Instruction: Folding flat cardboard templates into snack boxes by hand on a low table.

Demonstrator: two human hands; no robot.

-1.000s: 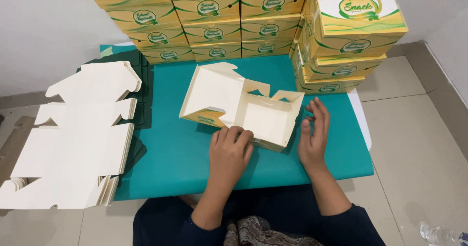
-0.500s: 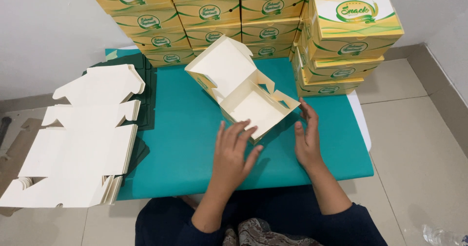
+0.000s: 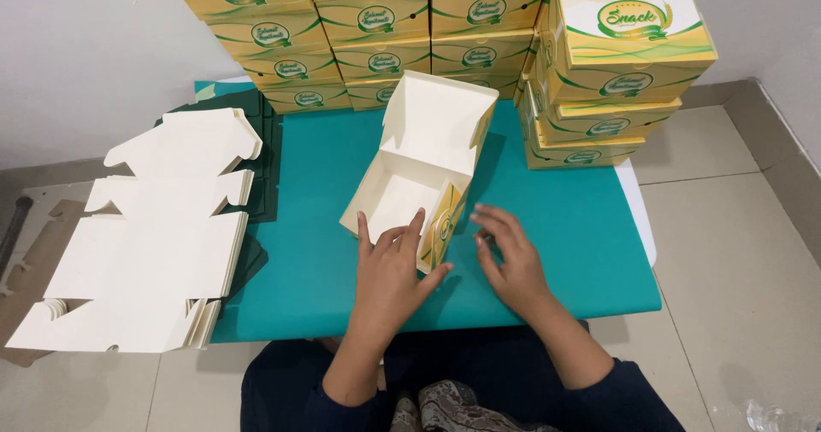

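Note:
A white cardboard box point(image 3: 409, 188) with its lid point(image 3: 438, 122) standing open sits on the teal table point(image 3: 564, 227). Its outside is yellow and green, seen on the near right wall. My left hand point(image 3: 389, 269) rests with spread fingers against the box's near edge. Fingers apart, my right hand point(image 3: 509, 257) hovers just right of the box's near corner and holds nothing.
A pile of flat unfolded box blanks point(image 3: 154, 235) lies at the left, overhanging the table edge. Stacks of finished yellow-green boxes point(image 3: 368, 30) line the back, and a taller stack point(image 3: 616, 64) stands at the back right. Tiled floor point(image 3: 735, 252) lies to the right.
The box has been turned and pulled nearer, its lid now standing upright toward the back. Both hands have shifted to its near edge.

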